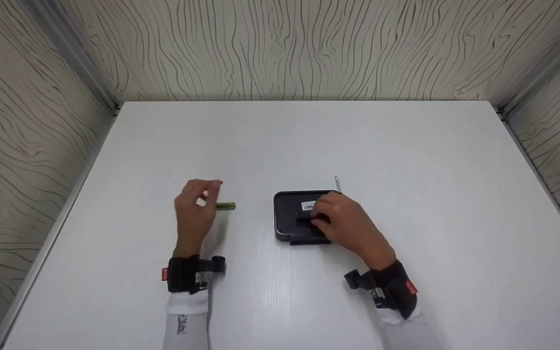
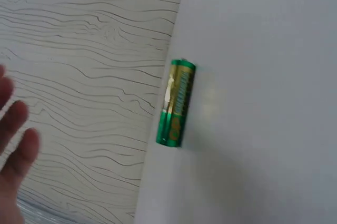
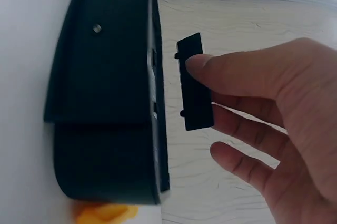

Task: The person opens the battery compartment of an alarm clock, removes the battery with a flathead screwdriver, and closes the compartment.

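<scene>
My right hand (image 1: 345, 221) pinches a small black battery cover (image 3: 197, 87) between thumb and fingers. Two little tabs stick out from the cover's edge, and in the right wrist view a gap separates it from the device. That device (image 1: 287, 206) is a flat black box with rounded corners, lying on the table with a white barcode sticker facing up. My left hand (image 1: 196, 206) hovers left of it, fingers loosely bent and holding nothing. Close by on the table lies a green and gold battery (image 2: 176, 103), partly hidden by the left hand in the head view.
A thin metal shaft (image 1: 337, 183) lies just beyond the device, its other end hidden by the right hand. Something blurred and orange (image 3: 108, 212) shows beside the device in the right wrist view. Wood-patterned walls (image 1: 280, 48) border the white table (image 1: 280, 146).
</scene>
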### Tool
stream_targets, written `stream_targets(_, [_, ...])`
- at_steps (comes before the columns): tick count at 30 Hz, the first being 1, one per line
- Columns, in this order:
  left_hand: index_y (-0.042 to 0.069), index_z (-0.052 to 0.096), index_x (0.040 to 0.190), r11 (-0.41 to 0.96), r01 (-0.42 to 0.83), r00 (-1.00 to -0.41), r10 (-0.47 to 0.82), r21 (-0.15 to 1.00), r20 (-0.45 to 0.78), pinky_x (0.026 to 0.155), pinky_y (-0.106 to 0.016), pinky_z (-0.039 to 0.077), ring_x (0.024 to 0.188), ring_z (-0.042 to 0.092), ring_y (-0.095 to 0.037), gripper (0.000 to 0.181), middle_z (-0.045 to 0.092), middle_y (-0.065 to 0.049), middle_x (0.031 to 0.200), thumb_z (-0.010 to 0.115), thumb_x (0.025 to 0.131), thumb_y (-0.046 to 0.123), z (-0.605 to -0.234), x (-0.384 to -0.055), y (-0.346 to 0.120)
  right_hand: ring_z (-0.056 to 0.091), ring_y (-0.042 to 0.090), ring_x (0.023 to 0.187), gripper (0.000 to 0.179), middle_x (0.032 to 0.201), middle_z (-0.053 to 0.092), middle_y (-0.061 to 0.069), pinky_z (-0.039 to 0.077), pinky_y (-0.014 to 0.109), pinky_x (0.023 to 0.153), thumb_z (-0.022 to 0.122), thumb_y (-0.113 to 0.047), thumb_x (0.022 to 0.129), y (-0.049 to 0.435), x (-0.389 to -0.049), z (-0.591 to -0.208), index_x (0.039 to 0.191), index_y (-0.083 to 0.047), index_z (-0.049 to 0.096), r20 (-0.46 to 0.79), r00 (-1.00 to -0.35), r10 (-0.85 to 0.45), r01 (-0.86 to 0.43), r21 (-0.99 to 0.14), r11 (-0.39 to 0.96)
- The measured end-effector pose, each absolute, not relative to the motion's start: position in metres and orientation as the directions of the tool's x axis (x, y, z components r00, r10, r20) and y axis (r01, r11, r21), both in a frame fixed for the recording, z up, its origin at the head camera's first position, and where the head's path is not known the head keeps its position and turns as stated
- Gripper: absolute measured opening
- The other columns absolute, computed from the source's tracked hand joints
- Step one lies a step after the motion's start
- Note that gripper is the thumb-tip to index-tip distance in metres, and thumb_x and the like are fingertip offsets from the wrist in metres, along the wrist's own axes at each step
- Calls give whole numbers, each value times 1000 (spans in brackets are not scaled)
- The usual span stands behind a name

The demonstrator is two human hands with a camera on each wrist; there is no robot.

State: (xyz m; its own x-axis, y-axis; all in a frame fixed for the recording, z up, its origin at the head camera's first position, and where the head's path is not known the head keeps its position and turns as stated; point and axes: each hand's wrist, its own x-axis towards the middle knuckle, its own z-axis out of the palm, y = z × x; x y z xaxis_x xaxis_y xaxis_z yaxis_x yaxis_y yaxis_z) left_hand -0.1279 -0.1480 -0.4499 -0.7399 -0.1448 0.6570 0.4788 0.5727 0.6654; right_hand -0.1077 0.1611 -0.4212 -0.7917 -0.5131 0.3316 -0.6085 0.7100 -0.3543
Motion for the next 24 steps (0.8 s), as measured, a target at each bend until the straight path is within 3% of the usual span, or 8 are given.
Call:
stream_targets(2, [11,73,107,579,449,-851,44,681,523,86,-28,51,102,61,-14,21,70,-3,103,68,92,25,-445,-127,-134,61,12,83,13,84,67,-2,55,29,77,81,-6,76,158,-107,-423,82,-13,71,316,-797,-514,-601,-343,722])
stream_targets(4, [16,69,119,587,411,-909,205,698,363,98,-36,48,119,55,-16,37,64,1,121,68,89,39,-441,-125,-118,62,12,82,14,83,67,-2,55,29,76,81,-6,76,156,-107,-425,81,-13,70,304,-801,-515,-596,-327,733])
stream_targets(6, [21,63,128,601,381,-918,334,702,212,107,-40,43,132,47,-17,53,55,3,137,68,85,51,-441,-122,-103,62,13,82,14,82,67,-2,55,30,76,82,-7,75,154,-106,-425,80,-13,70,293,-804,-517,-591,-313,743])
stream_targets(9, [25,56,137,619,356,-888,458,700,46,113,-41,37,144,34,-18,65,42,6,150,71,80,55,-444,-119,-85,61,14,82,13,82,66,-2,55,31,76,82,-9,76,150,-105,-425,81,-13,71,278,-806,-523,-589,-288,755])
stream_targets(13, [25,52,141,625,321,-863,502,712,-52,116,-38,34,148,25,-17,68,34,8,156,76,81,46,-449,-117,-74,61,14,80,11,80,65,-1,55,31,74,81,-13,78,145,-102,-425,81,-12,71,271,-800,-535,-596,-262,759])
stream_targets(24, [24,53,140,606,246,-872,480,757,-100,116,-37,34,148,26,-17,67,35,9,155,79,80,37,-452,-118,-70,58,13,75,11,77,61,-2,54,29,72,78,-10,79,140,-99,-427,78,-11,68,283,-797,-534,-597,-239,766])
